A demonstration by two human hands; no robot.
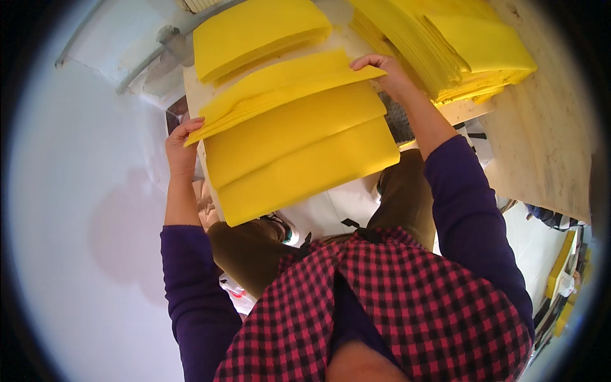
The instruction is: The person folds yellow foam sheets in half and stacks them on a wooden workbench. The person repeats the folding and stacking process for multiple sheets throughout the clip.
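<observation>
A folded yellow sheet (273,89), soft like felt or thick paper, stretches between my two hands above the bench. My left hand (182,145) is closed on its left corner, the thumb and fingers pinching the edge. At the right end my right hand (389,75) pinches the other corner, higher up and farther away. Under and nearer than this sheet lie more yellow sheets (312,165), overlapping in steps and hanging over the bench's near edge toward my knees. What the palms cover is hidden.
A yellow stack (261,35) lies at the back left of the wooden bench (198,95). A taller pile of folded yellow sheets (439,51) stands at the back right, beside a pale wooden board (541,134). A white wall (95,210) runs along my left.
</observation>
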